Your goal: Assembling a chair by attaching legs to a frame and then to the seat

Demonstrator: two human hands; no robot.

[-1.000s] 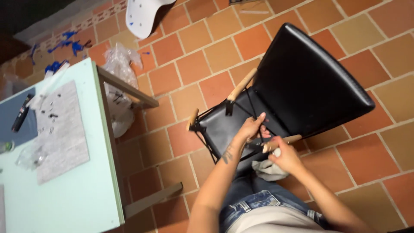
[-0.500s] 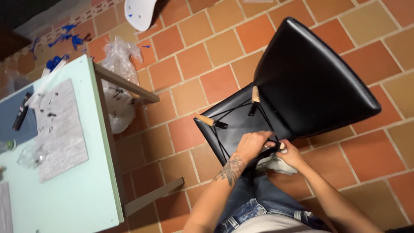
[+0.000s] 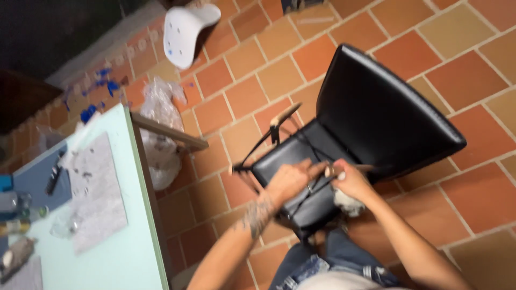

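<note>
Bare forearms, no sleeves; a dark tattoo marks the left forearm (image 3: 252, 215) near the wrist. Blue jeans (image 3: 322, 266) below.

I note a terracotta tiled floor (image 3: 478, 204) carrying a black chair (image 3: 376, 118). At its left stands a pale green table (image 3: 123, 258); a grey printed sheet (image 3: 97, 193) lies near the table's right edge.

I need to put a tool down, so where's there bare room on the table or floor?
The pale green table is bare along its near edge, beside the paper sheet. Its far-left end is cluttered. Floor tiles right of the black chair are free; both hands crowd its underside.
</note>
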